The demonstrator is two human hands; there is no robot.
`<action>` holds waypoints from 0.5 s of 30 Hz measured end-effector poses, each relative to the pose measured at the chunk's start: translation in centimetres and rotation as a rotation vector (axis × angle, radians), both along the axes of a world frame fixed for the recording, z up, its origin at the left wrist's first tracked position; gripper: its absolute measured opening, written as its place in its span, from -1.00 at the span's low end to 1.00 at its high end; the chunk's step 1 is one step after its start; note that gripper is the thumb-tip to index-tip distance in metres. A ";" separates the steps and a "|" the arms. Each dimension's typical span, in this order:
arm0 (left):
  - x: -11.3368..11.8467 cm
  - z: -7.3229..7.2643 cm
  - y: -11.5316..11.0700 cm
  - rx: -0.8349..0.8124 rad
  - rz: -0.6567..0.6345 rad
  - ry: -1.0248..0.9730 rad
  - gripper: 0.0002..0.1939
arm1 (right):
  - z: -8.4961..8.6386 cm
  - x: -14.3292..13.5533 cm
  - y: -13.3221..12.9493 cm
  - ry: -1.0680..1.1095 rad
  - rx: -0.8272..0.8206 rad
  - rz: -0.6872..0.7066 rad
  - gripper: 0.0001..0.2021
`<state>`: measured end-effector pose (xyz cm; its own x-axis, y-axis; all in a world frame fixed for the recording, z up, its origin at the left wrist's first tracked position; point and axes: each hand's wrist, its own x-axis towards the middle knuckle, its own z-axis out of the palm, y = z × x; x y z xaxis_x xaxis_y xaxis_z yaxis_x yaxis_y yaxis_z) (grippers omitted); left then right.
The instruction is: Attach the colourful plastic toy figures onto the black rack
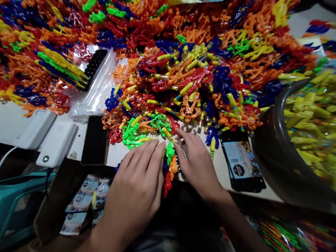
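A huge heap of small plastic toy figures (pixel 173 53) in orange, red, blue, green and yellow covers the white table (pixel 1 120). My left hand (pixel 136 189) lies palm down at the near edge, fingers over a row of green, blue, orange and red figures (pixel 169 168). My right hand (pixel 195 164) rests beside it, fingers spread, tips touching the loose figures at the heap's near edge. Whether either hand grips a figure is hidden under the fingers.
A dark bowl (pixel 272 148) of yellow tubes stands at the right. A printed packet (pixel 241 165) lies near it. Two white power banks (pixel 48 135), a black phone (pixel 95 141) and clear bags (pixel 96 82) lie left. A teal stool (pixel 5 210) and card labels (pixel 83 204) sit below.
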<state>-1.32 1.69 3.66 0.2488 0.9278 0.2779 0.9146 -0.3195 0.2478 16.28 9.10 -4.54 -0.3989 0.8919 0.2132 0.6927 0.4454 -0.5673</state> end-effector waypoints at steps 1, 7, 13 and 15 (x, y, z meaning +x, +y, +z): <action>0.0 0.0 0.0 0.003 0.000 0.008 -0.58 | 0.2 -0.5 0.9 -0.050 0.017 -0.037 -0.57; 0.2 0.1 0.0 0.027 0.011 0.012 -0.61 | 0.2 -2.1 3.2 -0.199 -0.008 -0.050 -0.55; 0.1 0.2 0.1 0.018 0.006 0.010 -0.62 | 0.6 1.5 1.2 0.235 -0.308 -0.146 -0.69; 0.1 0.3 0.1 0.014 0.000 0.017 -0.62 | 0.9 2.5 0.0 0.333 -0.355 -0.201 -0.75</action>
<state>-1.26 1.81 3.96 0.2535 0.9238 0.2870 0.9187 -0.3228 0.2276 18.76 9.09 -3.62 -0.1749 0.9841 -0.0299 0.5012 0.0628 -0.8630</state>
